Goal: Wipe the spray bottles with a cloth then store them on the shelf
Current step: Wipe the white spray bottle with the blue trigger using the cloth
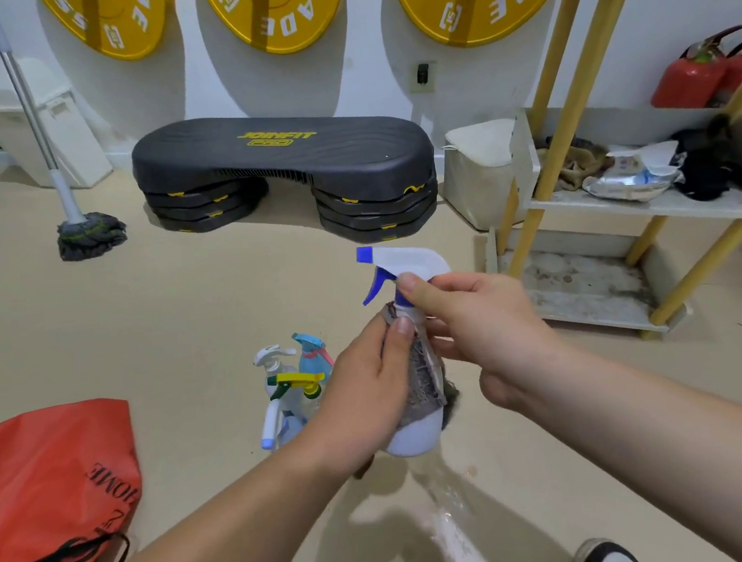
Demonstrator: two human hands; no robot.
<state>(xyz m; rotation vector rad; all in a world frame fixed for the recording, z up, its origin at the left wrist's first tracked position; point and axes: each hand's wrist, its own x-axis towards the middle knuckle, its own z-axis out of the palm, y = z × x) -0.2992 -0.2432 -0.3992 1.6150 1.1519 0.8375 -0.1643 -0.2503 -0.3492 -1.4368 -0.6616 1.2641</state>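
Head view: the spray bottle is held up over the floor near the middle of the scene, just right of the other spray bottles that stand bunched on the floor. It has a white trigger head with a blue nozzle tip, blue lever and blue collar, and a pale, rounded, translucent body. How full it is I cannot tell, since the cloth covers most of the body.

The right hand pinches the bottle at the neck, thumb against the collar just under the lever. The left hand is clenched round the grey cloth, pressing it against the bottle's side.

By my judgement it is a light, stiff plastic bottle, though thin walls may give a little under a hard squeeze. A smooth body could be slick if damp, so the neck under the head is the safe place to hold, well clear of the lever. The cloth looks soft, limp and frayed, and should wrap easily.

The shelf stands far right, with rags and packets on its middle board.
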